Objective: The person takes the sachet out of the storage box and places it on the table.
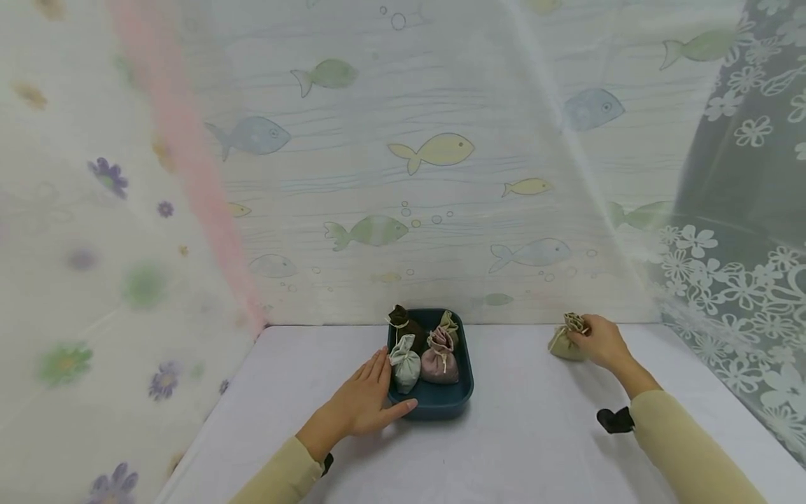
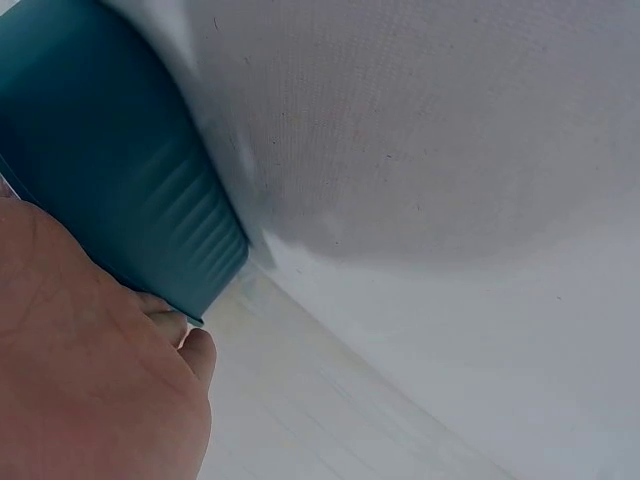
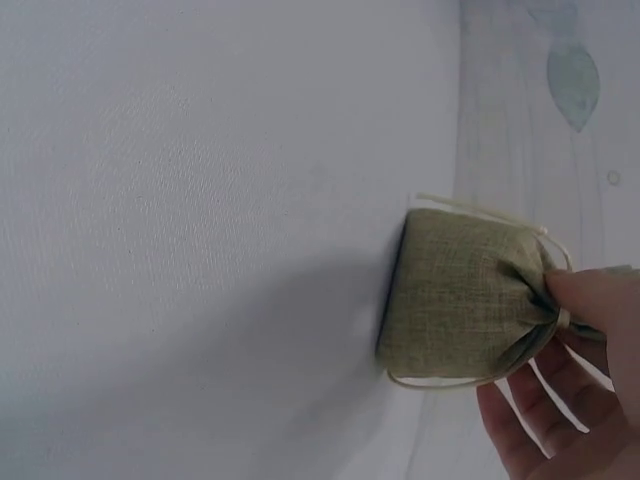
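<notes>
My right hand [image 1: 603, 341] pinches the gathered neck of an olive-green drawstring pouch [image 1: 567, 344] at the right of the table. In the right wrist view the pouch [image 3: 465, 295] looks full, its pale cord hanging loose at both sides. My left hand [image 1: 364, 400] lies along the left side of a dark blue tray [image 1: 434, 406], fingers straight, thumb across its front corner. Inside the tray stand a dark brown pouch [image 1: 411, 330], a pale grey-green pouch [image 1: 406, 367], a mauve pouch [image 1: 439, 362] and, partly hidden behind it, a green pouch [image 1: 449, 324].
A white cloth covers the table [image 1: 504, 448]. Behind it hangs a curtain [image 1: 441, 210] printed with fish, close to the tray's far edge. Flowered curtains hang on the left [image 1: 82, 280] and on the right [image 1: 743, 294].
</notes>
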Demonstrator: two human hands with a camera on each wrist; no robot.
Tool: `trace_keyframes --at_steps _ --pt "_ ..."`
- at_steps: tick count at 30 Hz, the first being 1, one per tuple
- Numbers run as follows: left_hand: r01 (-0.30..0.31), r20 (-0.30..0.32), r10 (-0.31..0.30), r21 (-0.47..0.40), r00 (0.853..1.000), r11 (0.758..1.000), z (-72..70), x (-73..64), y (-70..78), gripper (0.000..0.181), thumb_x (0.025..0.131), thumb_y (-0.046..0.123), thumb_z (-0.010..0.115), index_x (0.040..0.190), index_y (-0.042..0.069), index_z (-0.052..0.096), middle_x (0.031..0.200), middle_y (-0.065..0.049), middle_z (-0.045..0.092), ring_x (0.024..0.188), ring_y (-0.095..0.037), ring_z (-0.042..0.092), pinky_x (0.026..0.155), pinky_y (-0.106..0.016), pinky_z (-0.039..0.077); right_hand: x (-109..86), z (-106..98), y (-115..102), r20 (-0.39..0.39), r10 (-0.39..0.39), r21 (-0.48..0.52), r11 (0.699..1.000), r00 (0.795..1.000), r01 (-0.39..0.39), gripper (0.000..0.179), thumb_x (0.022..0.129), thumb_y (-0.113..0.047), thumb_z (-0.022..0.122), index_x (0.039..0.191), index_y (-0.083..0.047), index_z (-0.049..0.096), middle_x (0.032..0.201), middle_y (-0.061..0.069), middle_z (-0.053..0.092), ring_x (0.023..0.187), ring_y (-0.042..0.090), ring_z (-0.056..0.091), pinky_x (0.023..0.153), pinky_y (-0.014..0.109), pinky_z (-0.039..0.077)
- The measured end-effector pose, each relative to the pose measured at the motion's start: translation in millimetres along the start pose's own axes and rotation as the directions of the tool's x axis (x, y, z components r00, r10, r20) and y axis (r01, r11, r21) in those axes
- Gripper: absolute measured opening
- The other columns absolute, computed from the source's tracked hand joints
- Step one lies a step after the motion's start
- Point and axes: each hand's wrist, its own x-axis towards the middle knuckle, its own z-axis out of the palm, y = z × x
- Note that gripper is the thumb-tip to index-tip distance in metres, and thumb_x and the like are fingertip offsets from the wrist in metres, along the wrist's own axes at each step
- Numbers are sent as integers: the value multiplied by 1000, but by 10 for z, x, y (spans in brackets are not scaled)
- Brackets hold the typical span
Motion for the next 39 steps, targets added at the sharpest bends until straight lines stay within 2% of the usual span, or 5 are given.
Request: trace_keyframes --at_steps 9,15,18,26,39 --pt "1 4 0 -2 1000 1000 -30 12 9 115 92 87 20 161 -4 19 170 -20 8 158 -33 9 125 -48 20 -21 -30 -2 14 4 6 1000 1000 -4 34 96 -12 67 114 17 60 104 30 62 90 38 61 64 37 51" --pt "-2 9 2 -15 1000 1000 -15 -7 11 114 93 86 22 161 -5 20 170 -21 9 158 -33 10 125 -48 20 -111 -75 24 2 -11 -18 1000 1000 11 41 97 -18 69 118 16 60 114 34 60 98 45 60 73 50 54" --pt "-1 17 2 -14 1000 1000 -9 -19 3 114 93 86 21 161 -5 19 170 -21 9 158 -34 10 125 -49 20 -163 -98 41 1 -41 -34 999 999 41 44 97 -18 70 123 17 59 115 35 59 100 47 60 78 56 53" --pt "4 16 -4 -17 1000 1000 -18 -18 -12 114 92 87 19 161 -4 16 170 -20 7 158 -33 8 125 -49 20 -288 -146 37 -23 -106 -63 993 994 104 41 97 -16 71 122 15 60 113 33 61 98 45 61 79 57 52" --pt "1 12 -1 -7 1000 1000 -2 5 -17 115 92 87 20 161 -4 18 170 -20 8 158 -33 9 125 -48 20 -498 -105 -102 -38 -127 -50 991 991 125 36 96 -12 70 120 13 62 109 26 65 96 41 62 76 54 53"
